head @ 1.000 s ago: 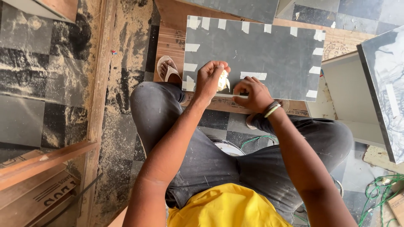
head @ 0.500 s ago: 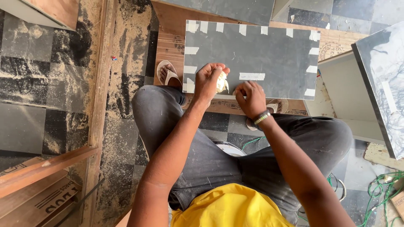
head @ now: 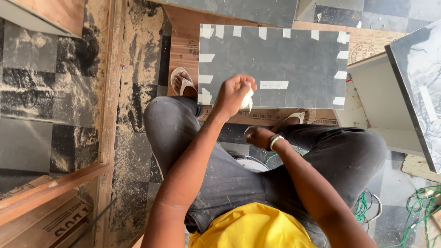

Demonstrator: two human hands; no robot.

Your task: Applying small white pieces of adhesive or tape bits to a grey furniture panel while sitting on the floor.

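A dark grey panel (head: 294, 59) lies flat in front of my knees, with short strips of white tape (head: 274, 84) stuck along its edges and one near its middle. My left hand (head: 234, 94) hovers over the panel's near left corner, closed around a pale roll of tape (head: 248, 100). My right hand (head: 258, 136), with a band on the wrist, is low between my knees, just off the panel's near edge. Its fingers curl under and are hidden. My sandalled feet (head: 183, 82) rest beside the panel.
The panel sits on a brown wooden board (head: 183, 46). Sawdust covers the chequered floor (head: 133, 92) to the left. A wooden strip (head: 110, 92) runs along it. A pale cabinet piece (head: 372, 105) and another dark panel (head: 418, 78) stand to the right, and green wire (head: 422, 202) lies at lower right.
My right hand has left the panel's near edge and dropped back between my knees. My left hand has stayed over the panel's near left corner with the tape roll.
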